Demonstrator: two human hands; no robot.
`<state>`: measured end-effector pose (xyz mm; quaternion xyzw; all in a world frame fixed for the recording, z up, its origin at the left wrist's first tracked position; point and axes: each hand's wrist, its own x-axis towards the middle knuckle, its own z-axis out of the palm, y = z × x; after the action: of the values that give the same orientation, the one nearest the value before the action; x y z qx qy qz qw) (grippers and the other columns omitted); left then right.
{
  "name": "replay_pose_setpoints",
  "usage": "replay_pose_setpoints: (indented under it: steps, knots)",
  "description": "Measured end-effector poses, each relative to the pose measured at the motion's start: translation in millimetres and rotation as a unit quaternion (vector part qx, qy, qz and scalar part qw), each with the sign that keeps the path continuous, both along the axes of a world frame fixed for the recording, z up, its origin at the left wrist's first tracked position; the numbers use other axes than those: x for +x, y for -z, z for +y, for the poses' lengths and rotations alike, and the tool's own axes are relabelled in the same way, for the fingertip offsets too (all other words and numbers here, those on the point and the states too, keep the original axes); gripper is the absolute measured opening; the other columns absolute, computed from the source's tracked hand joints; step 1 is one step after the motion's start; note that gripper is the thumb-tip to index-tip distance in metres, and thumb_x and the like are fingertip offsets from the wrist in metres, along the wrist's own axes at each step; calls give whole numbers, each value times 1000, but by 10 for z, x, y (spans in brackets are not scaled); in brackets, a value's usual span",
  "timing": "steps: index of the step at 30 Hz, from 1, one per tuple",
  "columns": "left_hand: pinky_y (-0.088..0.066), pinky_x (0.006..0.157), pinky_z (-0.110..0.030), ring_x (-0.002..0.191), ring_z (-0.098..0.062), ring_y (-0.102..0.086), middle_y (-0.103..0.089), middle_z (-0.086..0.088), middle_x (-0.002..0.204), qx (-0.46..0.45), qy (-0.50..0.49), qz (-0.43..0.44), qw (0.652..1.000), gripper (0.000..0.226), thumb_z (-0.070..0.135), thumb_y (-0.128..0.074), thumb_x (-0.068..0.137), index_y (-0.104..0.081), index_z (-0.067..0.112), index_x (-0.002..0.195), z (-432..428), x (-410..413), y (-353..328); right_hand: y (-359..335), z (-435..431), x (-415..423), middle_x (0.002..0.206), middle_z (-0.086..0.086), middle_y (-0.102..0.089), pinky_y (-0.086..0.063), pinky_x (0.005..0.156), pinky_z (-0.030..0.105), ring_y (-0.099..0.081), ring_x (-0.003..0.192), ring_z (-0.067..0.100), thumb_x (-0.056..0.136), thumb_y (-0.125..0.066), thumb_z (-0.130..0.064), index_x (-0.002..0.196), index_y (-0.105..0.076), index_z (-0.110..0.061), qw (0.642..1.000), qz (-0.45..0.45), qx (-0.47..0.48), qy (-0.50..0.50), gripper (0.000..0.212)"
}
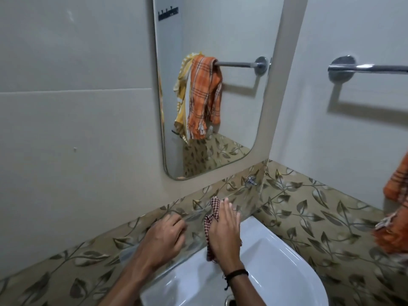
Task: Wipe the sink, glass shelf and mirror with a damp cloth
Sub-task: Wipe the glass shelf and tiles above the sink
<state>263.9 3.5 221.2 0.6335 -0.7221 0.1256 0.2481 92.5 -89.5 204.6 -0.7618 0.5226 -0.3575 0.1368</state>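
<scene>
A red-and-white checked cloth [213, 214] lies on the clear glass shelf [242, 196] that runs along the leaf-patterned tiles above the white sink [278, 261]. My right hand [224, 233] presses flat on the cloth with its fingers straight, and a tail of cloth hangs down below the palm over the basin. To its left, my left hand [164, 236] rests on the shelf with bent fingers, their tips near the wall. The mirror [234, 107] hangs above the shelf and reflects an orange checked towel on a rail.
A chrome towel rail [373, 68] is fixed to the right wall, with an orange towel [397, 195] hanging at the right edge of view. A small chrome bracket [251, 180] holds the shelf's right end. The sink drain [229, 302] shows at the bottom.
</scene>
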Motion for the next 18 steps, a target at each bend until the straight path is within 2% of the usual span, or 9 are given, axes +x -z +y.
replay_pose_setpoints:
  steps: [4,8,11,12,15,18]
  knots:
    - [-51,65,-35,76,-18,-55,-57,8,86,-14,-11,12,1000,10,29,-51,87,-60,25,86,63,-1,-31,-171,-322,-137,156,3,-43,-8,125,38,-31,146,17,98,-38,-44,147,-44,-15,996,65,59,1,57]
    - [-50,65,-34,73,-16,-55,-57,9,81,-42,-51,43,997,14,31,-51,85,-63,25,83,194,-3,-73,-234,-219,-73,153,6,-39,-17,123,42,-38,139,24,96,-39,-47,137,-54,-16,994,98,50,7,54]
    - [-43,71,-30,77,-15,-54,-58,10,83,-52,-77,43,995,14,32,-51,85,-63,25,83,292,27,-89,-236,69,10,127,2,-49,-30,114,39,-46,120,21,97,-38,-50,129,-57,-19,988,125,4,-88,49]
    - [-41,72,-29,78,-16,-54,-59,9,84,-54,-86,44,994,16,32,-51,85,-64,25,83,318,36,-91,-221,148,21,124,0,-50,-31,112,37,-47,117,19,97,-36,-51,130,-57,-20,982,134,-11,-131,50]
    - [-43,72,-28,80,-16,-56,-61,9,87,-57,-103,46,992,19,32,-49,85,-66,23,83,399,64,-91,-220,158,-46,135,-5,-49,-33,114,37,-46,123,15,101,-32,-56,139,-52,-25,965,144,-7,-219,53]
    - [-49,69,-29,82,-15,-54,-60,10,92,-52,-116,50,991,18,31,-50,86,-66,23,85,482,89,-66,-240,-103,-124,140,-7,-45,-29,117,44,-40,126,16,104,-29,-55,142,-50,-26,967,163,27,-196,52]
